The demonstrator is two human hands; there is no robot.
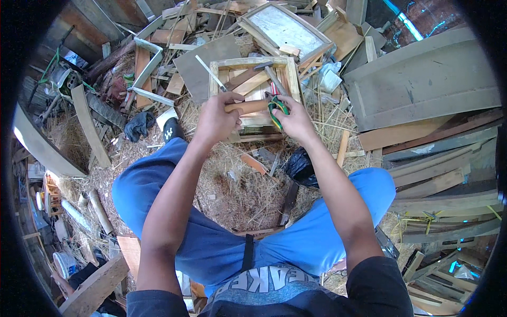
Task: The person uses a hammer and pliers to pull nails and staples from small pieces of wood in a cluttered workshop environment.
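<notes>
My left hand (217,119) is closed around a short light-brown wooden piece (249,107), held level above a wooden frame box (292,74). In my right hand (297,122) is a pair of pliers (278,112) with green, black and yellow handles. The pliers' jaws are at the right end of the wooden piece; whether they grip anything there is too small to tell. A hammer (276,81) lies across the box beyond my hands, its head beside a dark-brown wooden strip (246,78). A thin white strip (209,73) leans at the box's left side.
Straw and wood scraps cover the ground between my legs, with a black plastic bag (302,167) near my right knee. Large boards (422,79) are stacked on the right. A framed panel (285,29) lies behind the box. Curved planks (90,124) stand left.
</notes>
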